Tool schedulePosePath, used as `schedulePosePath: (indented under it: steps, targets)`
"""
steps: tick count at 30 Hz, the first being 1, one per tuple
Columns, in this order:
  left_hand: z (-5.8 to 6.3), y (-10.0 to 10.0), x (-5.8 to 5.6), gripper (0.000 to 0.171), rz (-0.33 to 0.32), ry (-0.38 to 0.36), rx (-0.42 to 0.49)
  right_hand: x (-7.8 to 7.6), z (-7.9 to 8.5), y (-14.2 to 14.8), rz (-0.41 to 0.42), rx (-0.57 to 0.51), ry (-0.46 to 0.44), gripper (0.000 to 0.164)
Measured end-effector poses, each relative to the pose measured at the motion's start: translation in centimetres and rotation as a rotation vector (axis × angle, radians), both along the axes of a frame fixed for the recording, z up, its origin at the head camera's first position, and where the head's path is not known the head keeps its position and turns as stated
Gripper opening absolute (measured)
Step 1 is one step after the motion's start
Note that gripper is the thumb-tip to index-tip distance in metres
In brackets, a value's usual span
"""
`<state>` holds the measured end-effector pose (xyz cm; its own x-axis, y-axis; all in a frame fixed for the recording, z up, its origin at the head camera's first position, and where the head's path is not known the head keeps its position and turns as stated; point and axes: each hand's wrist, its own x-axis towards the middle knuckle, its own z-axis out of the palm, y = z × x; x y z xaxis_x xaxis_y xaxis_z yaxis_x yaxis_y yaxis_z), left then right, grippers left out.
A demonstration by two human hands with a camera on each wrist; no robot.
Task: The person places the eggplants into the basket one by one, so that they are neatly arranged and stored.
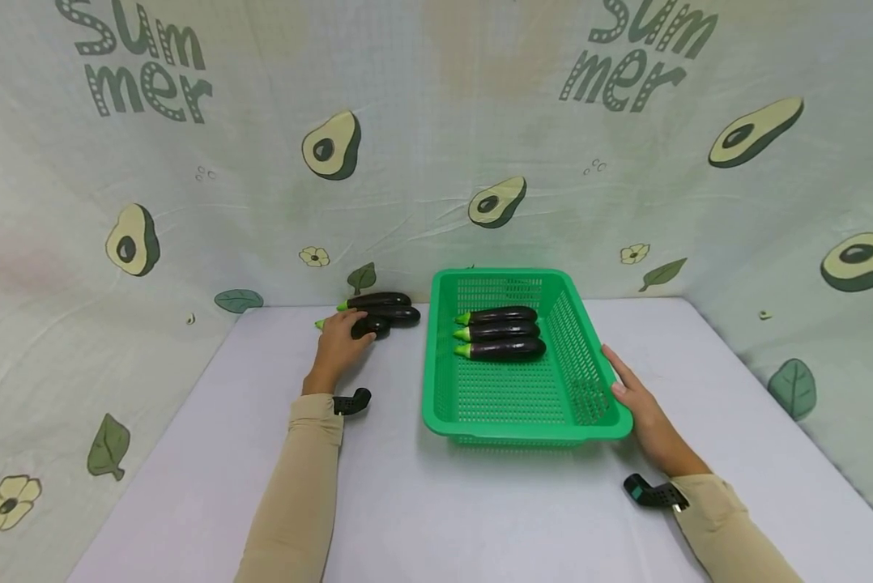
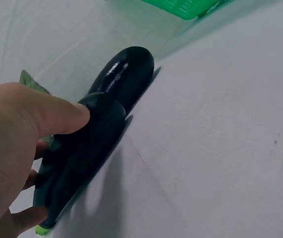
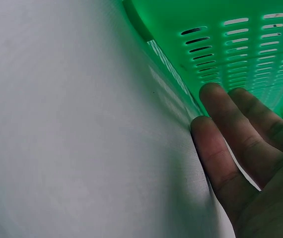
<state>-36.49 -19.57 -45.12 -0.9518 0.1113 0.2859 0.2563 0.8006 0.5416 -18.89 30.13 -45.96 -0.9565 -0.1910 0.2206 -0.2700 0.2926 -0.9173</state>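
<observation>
My left hand (image 1: 340, 346) grips the nearest of three dark purple eggplants at the back left of the table. In the left wrist view the thumb lies on top of this held eggplant (image 2: 89, 148), with fingers along its other side. Another eggplant (image 2: 126, 74) shows just beyond it. Behind the hand, two eggplants lie close together, the farther eggplant (image 1: 381, 300) near the backdrop. Three more eggplants (image 1: 505, 349) lie in a row inside a green plastic basket (image 1: 509, 433). My right hand (image 1: 648, 413) touches the basket's right side, its fingers (image 3: 243, 136) fairly straight against the slotted outer wall.
A white cloth covers the table (image 1: 393, 502). A patterned fabric backdrop (image 1: 407, 219) with avocados and leaves rises behind its back edge and along the sides. The basket stands between the two arms, right of the loose eggplants.
</observation>
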Motion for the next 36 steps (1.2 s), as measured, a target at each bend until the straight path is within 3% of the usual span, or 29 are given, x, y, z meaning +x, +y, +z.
schedulePosePath:
  steps: [11,25,31,36]
  targets:
    - [-0.3,0.5,0.2,0.055,0.068,0.017,-0.102,0.0,0.1,0.0,0.001,-0.006,0.005,0.056]
    - [-0.4,1.3,0.5,0.063,0.102,0.003,-0.073,0.0,0.0,-0.2,-0.005,0.0,0.019,0.057]
    - [-1.0,1.5,0.4,0.06,0.113,0.035,-0.052,0.0,-0.1,-0.2,-0.006,0.001,0.014,0.057]
    - [-1.5,1.4,0.2,0.057,0.08,0.075,-0.017,0.0,-0.2,-0.2,-0.014,0.001,0.0,0.056]
